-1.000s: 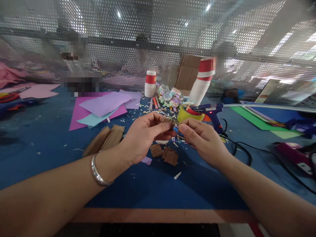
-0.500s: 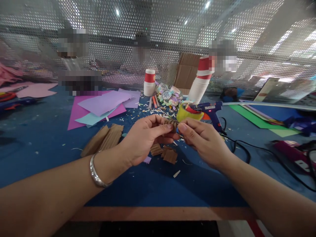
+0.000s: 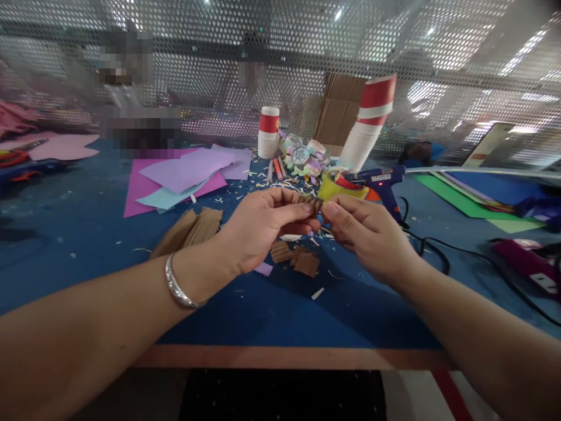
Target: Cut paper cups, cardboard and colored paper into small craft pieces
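Both hands meet above the blue table point(image 3: 87, 245) and pinch one small piece of brown corrugated cardboard point(image 3: 310, 202). My left hand point(image 3: 263, 231), with a silver bangle on its wrist, grips the piece between thumb and fingers. From the right, my right hand point(image 3: 366, 240) pinches the same piece at its right end. Below the hands lie more small corrugated scraps point(image 3: 295, 258). A larger strip of corrugated cardboard point(image 3: 188, 231) rests left of my left hand.
A blue glue gun point(image 3: 381, 181) with a black cord point(image 3: 438, 257) and a yellow tape roll point(image 3: 335, 188) lie behind my right hand. Coloured paper sheets point(image 3: 184, 178), paper cups point(image 3: 268, 140), a cup stack point(image 3: 368, 128) and paper crumbs lie further back. A perforated screen closes the far side.
Both hands, still pinching the cardboard piece, sit slightly higher and further right in the picture; the view has tilted a little. The grip looks the same.
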Tool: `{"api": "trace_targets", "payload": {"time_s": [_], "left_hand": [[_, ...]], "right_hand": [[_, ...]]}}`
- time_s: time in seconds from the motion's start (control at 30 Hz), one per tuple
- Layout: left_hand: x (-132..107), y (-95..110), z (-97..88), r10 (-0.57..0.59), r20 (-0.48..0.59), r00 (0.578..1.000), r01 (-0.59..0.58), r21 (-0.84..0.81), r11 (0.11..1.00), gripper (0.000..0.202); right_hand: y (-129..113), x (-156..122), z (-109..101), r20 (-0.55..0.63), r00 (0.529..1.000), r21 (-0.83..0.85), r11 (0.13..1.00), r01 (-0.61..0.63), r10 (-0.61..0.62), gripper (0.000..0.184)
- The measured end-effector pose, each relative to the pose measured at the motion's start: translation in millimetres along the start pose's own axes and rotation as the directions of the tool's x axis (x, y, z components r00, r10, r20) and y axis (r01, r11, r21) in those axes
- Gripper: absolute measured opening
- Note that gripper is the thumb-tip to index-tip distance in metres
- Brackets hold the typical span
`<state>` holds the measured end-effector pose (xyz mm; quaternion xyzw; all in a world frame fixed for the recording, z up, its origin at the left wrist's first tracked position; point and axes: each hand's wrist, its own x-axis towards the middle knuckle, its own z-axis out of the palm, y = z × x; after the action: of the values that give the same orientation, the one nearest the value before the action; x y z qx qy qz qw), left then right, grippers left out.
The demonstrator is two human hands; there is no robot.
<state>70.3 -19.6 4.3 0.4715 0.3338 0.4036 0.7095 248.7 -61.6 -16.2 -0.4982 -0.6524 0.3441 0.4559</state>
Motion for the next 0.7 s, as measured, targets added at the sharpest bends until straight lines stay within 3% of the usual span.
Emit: {"api": "trace_targets", "payload": {"time_s": [0.13, 0.2, 0.27, 0.37, 0.43, 0.57, 0.7], "left_hand": [[4.1, 6.6, -13.2, 0.097, -0.024, 0.995, -0.094, 0.09, 0.991, 0.01], [4.1, 10.3, -20.8, 0.044, 0.089, 0.995, -0.067, 0.272, 0.96, 0.006], [2.4, 13.9, -26.7, -0.053, 0.243, 0.969, -0.082, 0.514, 0.854, 0.002], [-1.8, 19.4, -31.2, -0.113, 0.374, 0.921, -0.232, 0.757, 0.611, 0.006], [-4.5, 22.7, -31.7, -0.117, 0.391, 0.913, -0.289, 0.821, 0.493, 0.011], [-8.7, 22.7, -29.2, -0.156, 0.354, 0.922, -0.256, 0.861, 0.44, 0.011], [-9.4, 12.4, -27.4, 0.003, 0.346, 0.938, -0.322, 0.868, 0.378, 0.006]], "right_hand": [[0.0, -0.8, -0.2, -0.058, 0.998, 0.043, 0.998, -0.037, 0.039, 0.046], [3.0, 1.1, -0.6, -0.093, 0.995, 0.057, 0.997, -0.043, 0.048, 0.045], [7.5, 4.0, -1.7, -0.113, 0.992, 0.053, 0.998, -0.043, 0.049, 0.044], [13.9, 7.9, -4.4, -0.11, 0.993, -0.001, 0.999, -0.036, 0.036, 0.045], [16.2, 8.9, -6.1, -0.106, 0.994, -0.053, 0.998, -0.026, 0.02, 0.046], [16.1, 8.8, -7.3, -0.095, 0.995, -0.12, 0.993, -0.004, -0.007, 0.046], [11.8, 8.8, -6.7, -0.081, 0.997, -0.197, 0.98, -0.006, -0.01, 0.044]]}}
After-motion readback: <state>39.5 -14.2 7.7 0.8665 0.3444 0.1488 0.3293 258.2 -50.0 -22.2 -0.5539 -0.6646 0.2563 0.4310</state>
